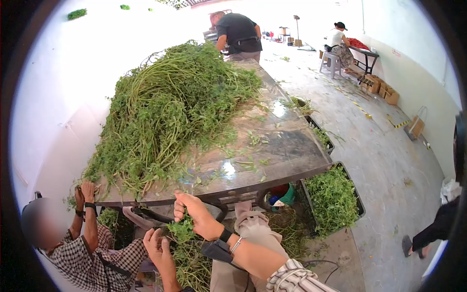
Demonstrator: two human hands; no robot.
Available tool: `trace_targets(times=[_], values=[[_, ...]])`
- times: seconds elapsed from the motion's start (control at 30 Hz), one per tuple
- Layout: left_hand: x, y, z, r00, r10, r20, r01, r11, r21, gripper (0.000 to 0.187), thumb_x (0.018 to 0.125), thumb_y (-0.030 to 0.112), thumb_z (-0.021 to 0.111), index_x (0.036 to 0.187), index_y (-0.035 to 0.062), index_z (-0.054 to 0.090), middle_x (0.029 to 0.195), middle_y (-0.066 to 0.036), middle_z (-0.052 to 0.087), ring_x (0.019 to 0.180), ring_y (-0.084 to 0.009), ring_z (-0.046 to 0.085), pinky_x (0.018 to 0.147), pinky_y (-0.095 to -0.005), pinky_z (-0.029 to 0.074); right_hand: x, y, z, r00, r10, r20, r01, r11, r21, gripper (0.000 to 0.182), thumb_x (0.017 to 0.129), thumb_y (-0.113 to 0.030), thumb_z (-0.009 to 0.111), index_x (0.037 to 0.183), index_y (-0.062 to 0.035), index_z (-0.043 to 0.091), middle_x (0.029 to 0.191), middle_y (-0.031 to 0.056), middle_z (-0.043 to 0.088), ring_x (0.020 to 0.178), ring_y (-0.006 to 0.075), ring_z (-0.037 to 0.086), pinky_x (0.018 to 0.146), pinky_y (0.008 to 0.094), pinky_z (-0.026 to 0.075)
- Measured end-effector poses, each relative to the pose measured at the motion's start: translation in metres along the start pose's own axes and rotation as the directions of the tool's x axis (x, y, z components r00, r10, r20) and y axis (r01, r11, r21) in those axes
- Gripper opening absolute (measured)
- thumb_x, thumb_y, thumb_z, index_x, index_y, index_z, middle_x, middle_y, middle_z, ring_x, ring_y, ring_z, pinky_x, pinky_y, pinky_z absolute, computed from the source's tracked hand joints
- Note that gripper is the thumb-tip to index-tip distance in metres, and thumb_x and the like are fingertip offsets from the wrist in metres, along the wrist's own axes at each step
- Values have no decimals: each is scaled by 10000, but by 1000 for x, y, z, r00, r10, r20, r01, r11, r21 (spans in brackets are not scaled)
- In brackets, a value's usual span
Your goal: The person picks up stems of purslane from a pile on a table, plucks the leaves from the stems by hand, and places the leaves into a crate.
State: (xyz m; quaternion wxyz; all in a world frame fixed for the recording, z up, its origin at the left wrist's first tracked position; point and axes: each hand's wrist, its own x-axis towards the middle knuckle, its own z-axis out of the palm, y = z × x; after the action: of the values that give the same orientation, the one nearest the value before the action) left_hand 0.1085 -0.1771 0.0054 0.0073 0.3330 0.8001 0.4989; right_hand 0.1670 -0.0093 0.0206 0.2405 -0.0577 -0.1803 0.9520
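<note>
The small bunch (182,229) is in the R hand (198,214), w/ fresh green leaves that hang under the fingers, toward the L hand (159,250). Its leaves are small and close together; the L hand is just beside it, w/ fingers apart, and if they touch it, I cannot tell. The big pile (170,107) of the same-looking greens lies on the table (292,146), beyond both hands: long thin stems, pale green, bent & tangled w/ leafy tops. Some loose leaves (254,138) lie flat, fwd and to the R of the hands. Below, beside the L hand, are more stems (192,265), thin, messy, w/ few leaves.
</note>
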Motion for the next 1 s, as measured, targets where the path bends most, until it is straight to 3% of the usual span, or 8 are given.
trace_targets(times=[0.23,0.33,0.43,0.77,0.83,1.0], values=[[2,-10,-1,998,67,-10,-67,997,-24,298,925,163,506,1172,0,541,1282,-104,389,1044,-210,494,846,-341,440,3,0,-1,1000,11,-14,-11,1000,-10,304,909,-280,555,724,-124,372,623,-25,345,542,109,405,533,274,386],[7,-11,-5,990,144,-3,-144,989,-21,280,909,138,522,1153,2,542,1253,-106,415,1080,-218,482,874,-307,417,-10,-10,10,996,-88,-7,87,991,-100,272,930,-259,500,736,-122,367,645,-22,340,579,102,386,565,255,369],[17,-10,-5,985,164,-49,-166,986,-30,284,862,46,532,1139,-17,546,1221,-111,409,961,-182,501,837,-293,433,-6,-15,4,1000,-31,-6,31,999,-41,288,948,-263,470,732,-137,326,653,-26,284,583,95,336,569,246,333],[107,-10,-8,968,247,33,-247,969,-4,288,861,62,532,1144,10,551,1148,-99,475,980,-193,519,823,-299,439,-9,-24,3,999,-52,8,52,999,8,331,942,-294,505,730,-135,307,661,-23,278,595,103,336,571,261,338],[138,-24,-11,953,304,5,-300,939,168,306,850,54,531,1153,17,548,1125,-116,489,980,-228,524,821,-322,441,-8,-23,5,999,-49,8,49,999,14,351,939,-312,513,721,-138,301,652,-25,269,584,101,317,556,262,324],[189,-51,-14,942,334,-47,-312,916,252,307,803,30,562,1110,27,570,1113,-153,516,1029,-316,491,899,-386,393,-6,-23,5,999,-23,-22,23,1000,-6,351,939,-305,511,717,-137,298,641,-23,263,574,104,316,549,266,320]])
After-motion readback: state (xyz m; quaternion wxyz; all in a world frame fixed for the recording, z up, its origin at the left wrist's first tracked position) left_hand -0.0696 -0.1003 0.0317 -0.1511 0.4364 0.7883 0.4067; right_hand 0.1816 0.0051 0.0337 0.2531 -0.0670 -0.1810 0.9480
